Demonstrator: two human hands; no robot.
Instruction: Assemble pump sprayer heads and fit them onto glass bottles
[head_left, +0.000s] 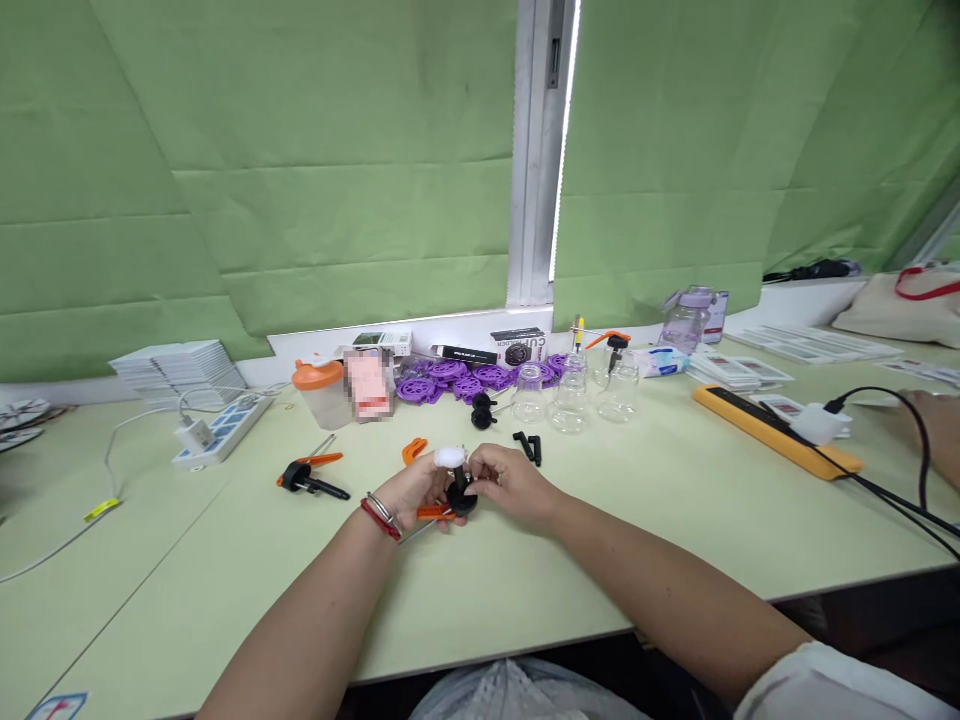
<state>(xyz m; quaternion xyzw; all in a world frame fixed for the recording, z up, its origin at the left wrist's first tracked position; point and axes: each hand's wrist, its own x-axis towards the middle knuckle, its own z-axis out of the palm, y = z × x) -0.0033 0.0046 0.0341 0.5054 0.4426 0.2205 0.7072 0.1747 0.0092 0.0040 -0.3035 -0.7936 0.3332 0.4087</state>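
Near the middle of the table, my left hand is closed round a black bottle top with a round collar, a white-tipped stem, an orange lever and a thin metal tube pointing down-left. My right hand meets it from the right, its thumb and fingers pinched at the collar's edge. Anything small between those fingertips is hidden. A similar black and orange bottle top lies to the left. Just behind my hands are a loose orange lever and two black elbow-shaped pieces.
Several clear glass bottles stand behind, beside a heap of purple plastic pieces. An orange-lidded shaker and a white power strip are at left. An orange power strip with cables lies right, near another person's hand.
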